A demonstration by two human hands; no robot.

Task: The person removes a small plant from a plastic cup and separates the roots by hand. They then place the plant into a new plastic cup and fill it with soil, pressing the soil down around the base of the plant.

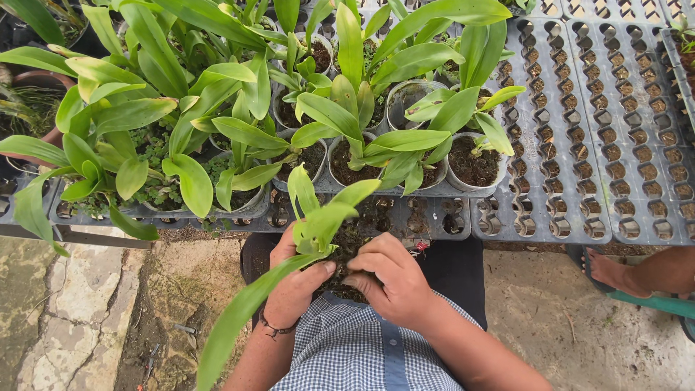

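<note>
A young green-leaved plant point(318, 217) with a dark clump of roots and potting medium point(352, 242) sits in front of my chest, held between both hands. My left hand point(295, 279) cups the clump from the left, thumb against the base of the leaves. My right hand point(394, 279) presses on the clump from the right with curled fingers. One long leaf point(239, 318) droops down over my left forearm. No pot is visible around the clump.
Grey plastic trays point(572, 145) with many empty round holes fill the right side. Several clear pots with leafy plants point(474, 163) stand in the trays ahead. Another person's sandalled foot point(612, 271) rests at the right. Stone and dirt ground point(87, 304) lies below left.
</note>
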